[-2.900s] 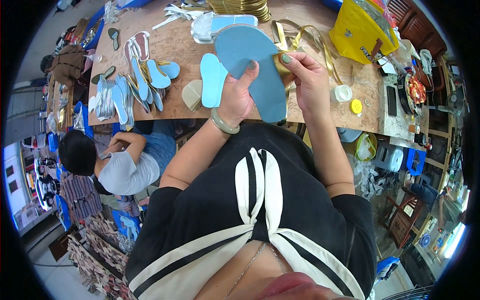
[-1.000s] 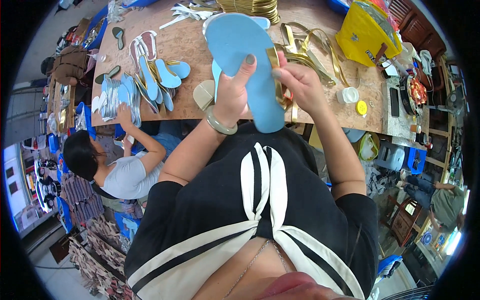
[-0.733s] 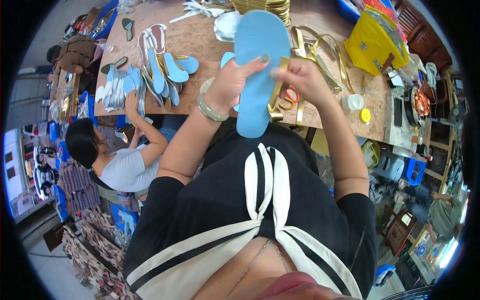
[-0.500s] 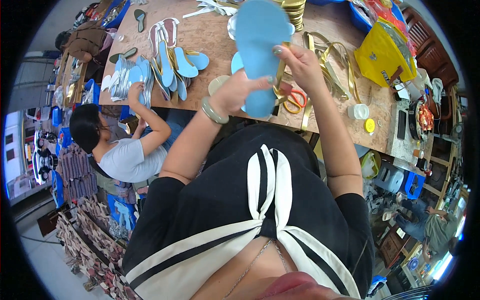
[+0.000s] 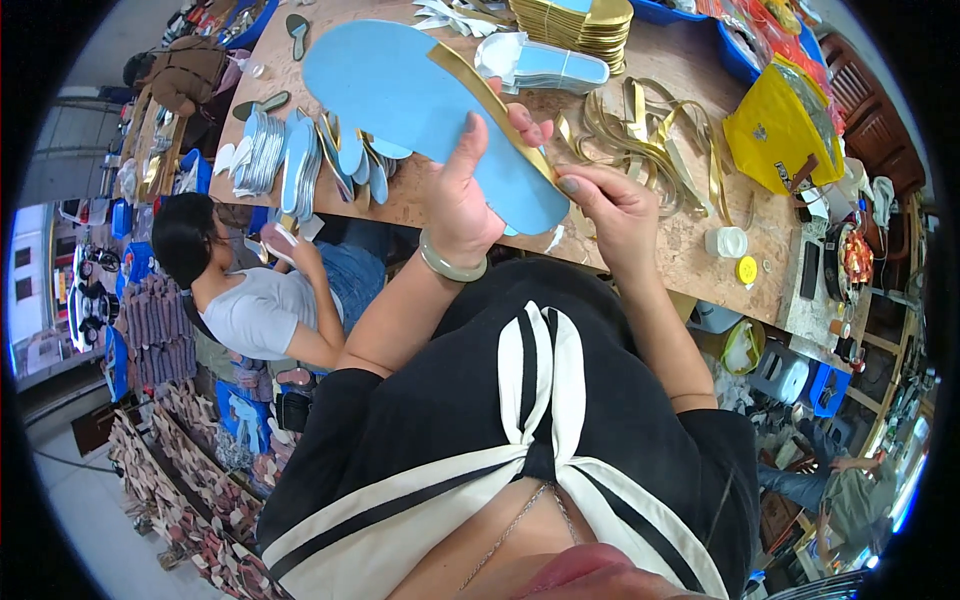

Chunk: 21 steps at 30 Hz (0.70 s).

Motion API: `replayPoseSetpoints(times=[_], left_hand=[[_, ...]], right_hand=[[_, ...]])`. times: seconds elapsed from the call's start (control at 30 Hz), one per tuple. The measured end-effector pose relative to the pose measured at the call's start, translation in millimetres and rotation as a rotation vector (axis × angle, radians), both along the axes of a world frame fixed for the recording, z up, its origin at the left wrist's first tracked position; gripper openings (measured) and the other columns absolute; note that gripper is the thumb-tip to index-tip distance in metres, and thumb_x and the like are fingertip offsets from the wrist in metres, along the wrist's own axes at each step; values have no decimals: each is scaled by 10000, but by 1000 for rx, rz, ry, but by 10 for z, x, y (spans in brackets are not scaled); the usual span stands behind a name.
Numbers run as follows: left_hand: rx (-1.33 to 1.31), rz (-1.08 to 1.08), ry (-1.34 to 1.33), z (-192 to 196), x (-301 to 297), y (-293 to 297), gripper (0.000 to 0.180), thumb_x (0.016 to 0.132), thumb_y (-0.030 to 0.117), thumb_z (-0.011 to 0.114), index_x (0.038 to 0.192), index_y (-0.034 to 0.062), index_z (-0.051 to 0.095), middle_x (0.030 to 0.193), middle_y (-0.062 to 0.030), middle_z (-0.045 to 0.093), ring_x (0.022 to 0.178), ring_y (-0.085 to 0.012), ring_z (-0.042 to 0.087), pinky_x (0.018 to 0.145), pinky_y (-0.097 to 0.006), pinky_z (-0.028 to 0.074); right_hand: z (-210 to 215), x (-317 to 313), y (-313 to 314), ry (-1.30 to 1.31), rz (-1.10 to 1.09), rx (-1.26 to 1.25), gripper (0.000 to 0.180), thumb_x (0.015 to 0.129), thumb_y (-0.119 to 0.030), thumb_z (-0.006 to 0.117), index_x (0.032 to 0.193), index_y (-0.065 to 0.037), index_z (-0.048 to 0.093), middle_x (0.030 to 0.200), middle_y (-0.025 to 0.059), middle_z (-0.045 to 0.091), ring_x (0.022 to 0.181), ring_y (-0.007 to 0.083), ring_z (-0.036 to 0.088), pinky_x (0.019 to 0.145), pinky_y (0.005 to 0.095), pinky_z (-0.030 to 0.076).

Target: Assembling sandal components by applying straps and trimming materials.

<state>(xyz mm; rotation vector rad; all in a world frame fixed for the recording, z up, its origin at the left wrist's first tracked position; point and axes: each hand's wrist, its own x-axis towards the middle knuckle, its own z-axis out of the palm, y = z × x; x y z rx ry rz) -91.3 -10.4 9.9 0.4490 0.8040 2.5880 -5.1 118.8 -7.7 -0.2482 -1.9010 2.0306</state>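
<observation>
A large light-blue insole (image 5: 370,80) is tilted above the table's near edge, with my left hand (image 5: 468,195) closed around its narrower part, thumb on the blue face and fingertips over the far edge. Along that edge runs a gold strip (image 5: 472,88), standing up from the insole. At the narrow end, my right hand (image 5: 615,212) pinches the strip's end between thumb and forefinger. Behind the hands lies a bundle of blue insoles (image 5: 565,68) with white material at one end. Loose gold straps (image 5: 650,130) coil on the table just beyond my right hand.
Stacks of blue insoles (image 5: 262,150) line the table's left side, beside a seated co-worker (image 5: 255,300) holding a pinkish sole-shaped piece. Gold pieces (image 5: 575,30) are piled at the back. A yellow bag (image 5: 785,125), white jar (image 5: 725,242) and yellow lid (image 5: 746,270) stand right.
The insole has swung from upright to slanting, its wide end now toward the left. My right hand has moved down to its narrow end. The co-worker's hands have drawn back from the stacks.
</observation>
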Motion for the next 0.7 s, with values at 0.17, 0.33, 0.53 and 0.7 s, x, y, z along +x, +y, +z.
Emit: replayPoseSetpoints(times=[0.17, 0.33, 0.53, 0.7], left_hand=[[-94, -3, -7, 64, 35, 32, 442, 942, 274, 498, 1275, 10, 378, 934, -110, 537, 831, -201, 545, 844, -433, 475], [-287, -29, 10, -86, 99, 188, 478, 903, 223, 578, 1272, -1, 375, 987, -134, 553, 880, -220, 565, 835, -422, 492], [-373, -66, -249, -359, 116, 264, 287, 861, 74, 586, 1104, -45, 492, 943, -161, 618, 854, -246, 629, 762, -367, 532], [-569, -142, -17, -543, -290, 157, 356, 900, 214, 570, 1146, -24, 471, 990, -128, 606, 925, -244, 613, 833, -348, 504]], right_hand=[[27, 68, 30, -78, 42, -36, 150, 838, -93, 647, 931, 17, 687, 845, 49, 666, 767, 83, 583, 685, 205, 447], [-116, 0, 135, -176, 58, 92, 176, 836, -131, 656, 926, 19, 676, 775, 17, 637, 706, 57, 539, 634, 206, 434], [-270, -10, 265, -201, 57, 12, 217, 804, -171, 691, 931, 4, 677, 739, -6, 616, 661, 40, 510, 580, 211, 422], [-247, -12, 537, -195, 78, 50, 218, 782, -170, 706, 897, 13, 678, 752, 13, 640, 652, 48, 540, 580, 214, 432]])
